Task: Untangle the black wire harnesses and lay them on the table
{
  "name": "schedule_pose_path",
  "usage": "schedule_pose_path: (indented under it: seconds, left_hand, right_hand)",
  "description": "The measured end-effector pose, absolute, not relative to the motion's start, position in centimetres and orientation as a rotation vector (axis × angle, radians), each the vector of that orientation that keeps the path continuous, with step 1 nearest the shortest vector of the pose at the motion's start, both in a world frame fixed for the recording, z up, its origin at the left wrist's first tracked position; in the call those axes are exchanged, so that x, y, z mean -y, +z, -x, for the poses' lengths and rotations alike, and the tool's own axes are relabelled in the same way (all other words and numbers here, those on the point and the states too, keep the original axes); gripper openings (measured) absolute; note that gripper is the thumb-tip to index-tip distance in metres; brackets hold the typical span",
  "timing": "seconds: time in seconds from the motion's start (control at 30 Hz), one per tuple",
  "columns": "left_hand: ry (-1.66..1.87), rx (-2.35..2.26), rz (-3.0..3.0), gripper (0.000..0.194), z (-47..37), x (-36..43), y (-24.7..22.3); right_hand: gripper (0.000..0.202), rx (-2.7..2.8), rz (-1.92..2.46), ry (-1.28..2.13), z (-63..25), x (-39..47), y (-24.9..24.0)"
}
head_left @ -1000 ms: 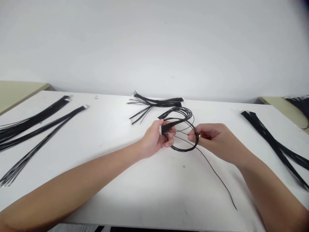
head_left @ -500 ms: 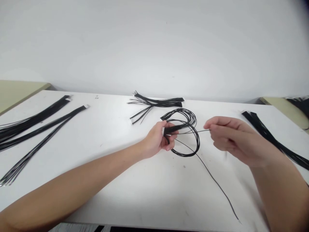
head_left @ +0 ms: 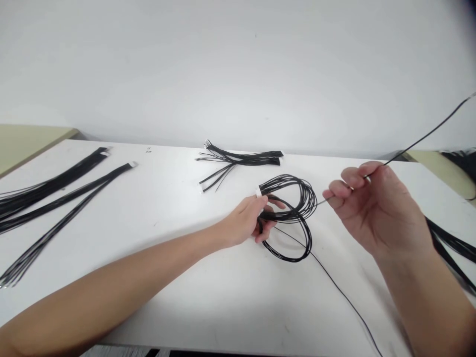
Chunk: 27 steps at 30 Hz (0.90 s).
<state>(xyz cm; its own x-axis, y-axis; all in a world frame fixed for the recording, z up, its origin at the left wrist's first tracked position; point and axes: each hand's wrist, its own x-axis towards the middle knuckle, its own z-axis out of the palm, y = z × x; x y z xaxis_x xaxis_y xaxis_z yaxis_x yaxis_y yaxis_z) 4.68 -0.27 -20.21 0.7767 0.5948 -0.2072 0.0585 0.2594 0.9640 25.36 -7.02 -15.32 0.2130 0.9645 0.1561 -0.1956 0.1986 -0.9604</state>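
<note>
My left hand (head_left: 247, 218) is closed on a looped bundle of thin black wires (head_left: 307, 198) with white connectors (head_left: 258, 192), held over the white table. Loops of the bundle stick out to the right of the fingers. My right hand (head_left: 372, 198), palm turned toward me, has its fingers curled round a single black wire (head_left: 427, 133). That wire runs from the bundle through the fingers and up to the right edge. Another loose wire (head_left: 342, 291) trails from the bundle down to the front right.
On the white table (head_left: 178, 297), black wire bundles (head_left: 55, 178) lie at the left. A further bundle (head_left: 245, 158) lies at the back middle, another (head_left: 451, 243) at the right behind my right forearm. A pale wall (head_left: 238, 74) stands behind.
My right hand has turned palm toward me and moved right and up, with the wire now extending past it. The looped bundle has shifted slightly right and spread; the trailing wire reaches lower.
</note>
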Motion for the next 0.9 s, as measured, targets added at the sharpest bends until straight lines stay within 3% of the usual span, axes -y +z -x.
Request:
schedule_pose_path:
  seconds: [0.17, 0.33, 0.6, 0.9]
  left_hand:
    - [0.463, -0.666, -1.188, 0.029, -4.9, 0.3, -20.3]
    - [0.475, -0.680, -1.071, 0.036, -4.8, -0.2, -20.8]
    - [0.385, -0.491, -1.075, 0.043, -4.3, -0.6, -20.5]
    - [0.354, -0.453, -1.080, 0.052, -4.1, -0.8, -20.7]
  right_hand:
    - [0.026, 1.133, 1.101, 1.074, -25.1, 8.0, -14.9]
    - [0.008, 1.151, 1.244, 1.048, -23.6, 8.4, -14.9]
    - [0.008, 1.268, 1.515, 0.660, -22.1, 8.0, -15.7]
    - [0.008, 1.406, 1.586, 0.647, -22.1, 8.1, -16.0]
